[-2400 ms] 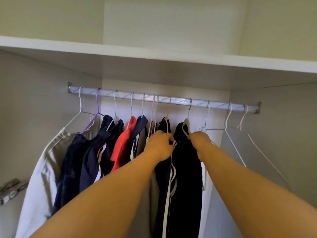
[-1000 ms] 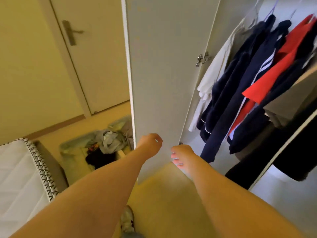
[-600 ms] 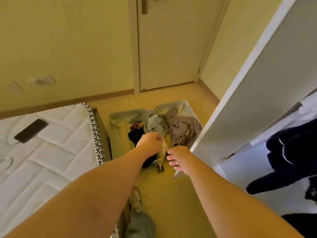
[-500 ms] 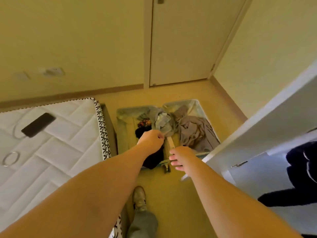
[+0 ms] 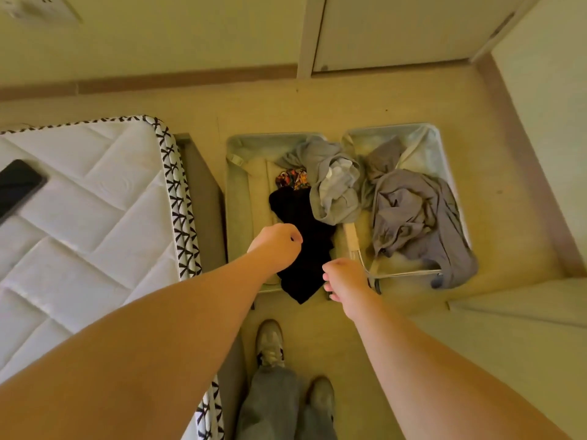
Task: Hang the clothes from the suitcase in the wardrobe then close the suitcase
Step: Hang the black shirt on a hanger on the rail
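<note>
An open pale suitcase (image 5: 241, 198) lies flat on the floor ahead of me. A black garment (image 5: 305, 236) spills over its near edge. A grey bundle (image 5: 333, 185) lies across the middle hinge, a small patterned piece (image 5: 290, 179) beside it. A grey-purple garment (image 5: 413, 217) fills the right half and hangs over the corner. My left hand (image 5: 276, 246) hovers above the black garment with fingers curled, holding nothing. My right hand (image 5: 344, 276) hangs over the suitcase's near edge, fingers loosely curled, empty.
A white quilted mattress (image 5: 89, 223) with a black-patterned border sits at left, a dark phone (image 5: 17, 185) on it. A closed door (image 5: 397, 30) is behind the suitcase. The wardrobe door's edge (image 5: 521, 309) juts in at right. My shoes (image 5: 270, 342) stand on the yellow floor.
I have turned from the wardrobe rail to the suitcase on the floor. My view has tilted down and moved closer; both hands have dropped, empty, toward the clothes.
</note>
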A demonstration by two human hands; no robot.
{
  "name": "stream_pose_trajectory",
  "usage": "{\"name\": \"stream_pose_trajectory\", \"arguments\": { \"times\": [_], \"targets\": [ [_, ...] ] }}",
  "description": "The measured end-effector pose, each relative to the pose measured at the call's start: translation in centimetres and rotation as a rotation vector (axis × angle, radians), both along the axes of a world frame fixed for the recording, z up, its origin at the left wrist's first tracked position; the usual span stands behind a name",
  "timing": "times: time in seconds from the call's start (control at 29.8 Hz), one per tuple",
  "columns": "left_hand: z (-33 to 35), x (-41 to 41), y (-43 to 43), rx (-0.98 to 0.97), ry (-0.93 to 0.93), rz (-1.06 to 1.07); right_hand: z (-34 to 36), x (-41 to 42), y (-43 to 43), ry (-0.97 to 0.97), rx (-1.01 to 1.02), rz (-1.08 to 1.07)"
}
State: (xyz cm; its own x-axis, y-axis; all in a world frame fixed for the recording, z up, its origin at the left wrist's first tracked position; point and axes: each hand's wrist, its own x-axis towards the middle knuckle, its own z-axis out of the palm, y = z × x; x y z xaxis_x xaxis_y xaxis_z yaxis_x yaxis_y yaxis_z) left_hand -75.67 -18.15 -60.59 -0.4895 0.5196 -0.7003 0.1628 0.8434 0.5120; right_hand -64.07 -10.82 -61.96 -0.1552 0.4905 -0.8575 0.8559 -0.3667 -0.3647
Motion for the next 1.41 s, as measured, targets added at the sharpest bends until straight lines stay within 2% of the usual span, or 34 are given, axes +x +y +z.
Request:
{"name": "stream_pose_trajectory", "arguments": {
  "times": [0.1, 0.37, 0.54, 0.64, 0.71, 0.81, 1.01, 1.11, 1.21, 1.28, 1.41],
  "targets": [
    [-4.0, -0.4, 1.1, -0.03, -0.021, -0.014, -4.0, -0.4, 1.4, -0.039, 0.012, 0.061],
    [-20.2, 0.2, 3.8, -0.163, -0.087, -0.029, -18.8, -1.0, 5.9, -0.069, 0.007, 0.207],
    [-29.5, 1.9, 5.9, -0.188, -0.105, 0.063, -26.9, -0.1, 9.0, -0.088, 0.005, 0.31],
    [-33.4, 3.6, 6.5, -0.246, -0.215, 0.166, -30.1, 1.2, 9.4, -0.117, -0.023, 0.315],
    [-35.3, 4.7, 6.6, -0.295, -0.273, 0.159, -31.8, 2.3, 9.3, -0.14, -0.058, 0.299],
    [-36.5, 6.3, 6.4, -0.253, -0.25, 0.124, -33.2, 3.8, 8.4, -0.139, -0.118, 0.242],
    [-35.7, 6.1, 5.1, -0.208, -0.223, 0.255, -31.7, 4.0, 7.4, -0.133, -0.19, 0.143],
    [-35.3, 5.4, 4.9, -0.214, -0.168, 0.207, -31.2, 2.9, 7.5, -0.105, -0.224, 0.092],
    [-35.7, 5.3, 4.8, -0.238, -0.288, 0.19, -31.8, 2.1, 7.3, -0.038, -0.308, -0.002],
    [-36.2, 5.9, 4.3, -0.228, -0.378, 0.144, -32.0, 2.0, 6.9, -0.014, -0.377, 0.011],
    [-36.0, 7.6, 2.7, -0.142, -0.36, -0.022, -32.2, 3.5, 5.4, 0.023, -0.39, 0.044]
  ]
}}
